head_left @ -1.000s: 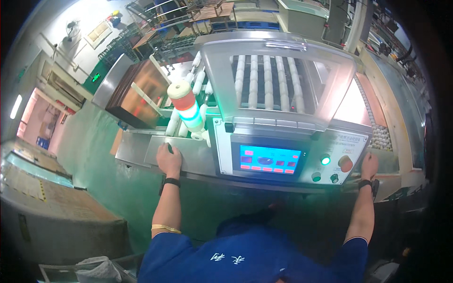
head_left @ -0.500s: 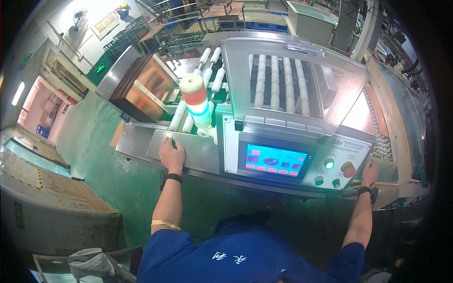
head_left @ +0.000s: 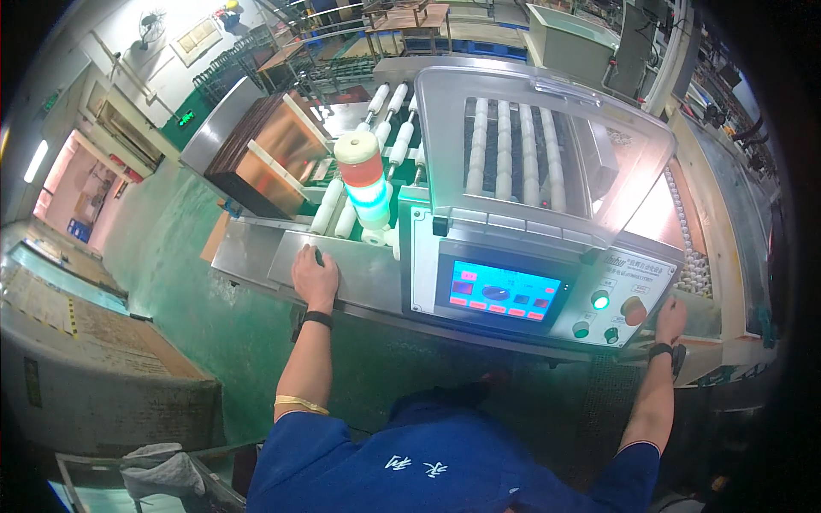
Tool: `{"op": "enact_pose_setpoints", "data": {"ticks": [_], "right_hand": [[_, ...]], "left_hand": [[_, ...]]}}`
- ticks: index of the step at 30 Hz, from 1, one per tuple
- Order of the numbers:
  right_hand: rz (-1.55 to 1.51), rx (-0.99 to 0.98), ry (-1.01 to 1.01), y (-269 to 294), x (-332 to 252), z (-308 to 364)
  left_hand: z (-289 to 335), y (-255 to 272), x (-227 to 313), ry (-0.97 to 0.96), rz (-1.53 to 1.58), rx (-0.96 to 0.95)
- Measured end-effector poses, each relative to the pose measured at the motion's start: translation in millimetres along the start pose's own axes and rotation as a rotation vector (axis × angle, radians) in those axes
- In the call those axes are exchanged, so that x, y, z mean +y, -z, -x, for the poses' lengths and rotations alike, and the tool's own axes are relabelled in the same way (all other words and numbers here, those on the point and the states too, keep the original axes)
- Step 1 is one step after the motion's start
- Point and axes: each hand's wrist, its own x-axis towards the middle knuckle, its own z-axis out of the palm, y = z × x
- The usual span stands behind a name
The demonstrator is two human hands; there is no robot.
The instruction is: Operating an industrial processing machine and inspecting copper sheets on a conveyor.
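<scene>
My left hand (head_left: 315, 280) rests on the steel front ledge (head_left: 368, 272) of a roller machine, its fingers curled. A small dark spot shows by its thumb; I cannot make out what it is. My right hand (head_left: 671, 320) is curled at the machine's right front edge, beside the control panel (head_left: 617, 295), and its fingertips are hidden. Between my hands a lit touch screen (head_left: 500, 291) faces me. Right of it are a glowing green button (head_left: 600, 300), a large orange-red knob (head_left: 634, 310) and smaller green controls.
Copper-coloured sheets (head_left: 275, 167) stand in a rack at left. A lit signal tower (head_left: 366, 188) rises before white rollers (head_left: 399, 144). The transparent cover (head_left: 616, 162) lies over more rollers. Green floor (head_left: 167, 256) runs left; a pale tank (head_left: 569, 43) stands behind.
The view has shifted slightly, so the machine appears a little farther right. Both hands keep their places on it.
</scene>
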Motion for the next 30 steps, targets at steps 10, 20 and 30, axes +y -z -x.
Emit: {"op": "enact_pose_setpoints", "data": {"ticks": [10, 20, 30], "right_hand": [[-0.054, 0.019, 0.016, 7.6, -8.7, 3.0], [-0.025, -0.028, -0.017, 8.6, -7.8, 0.3], [-0.024, 0.018, 0.016, 0.8, 0.2, -1.2]], "left_hand": [[-0.5, 1.6, 1.6, -0.018, 0.003, 0.015], [-0.8, 1.8, 2.1, 0.009, 0.008, -0.014], [-1.5, 1.0, 2.6, 0.006, 0.032, -0.010]]}}
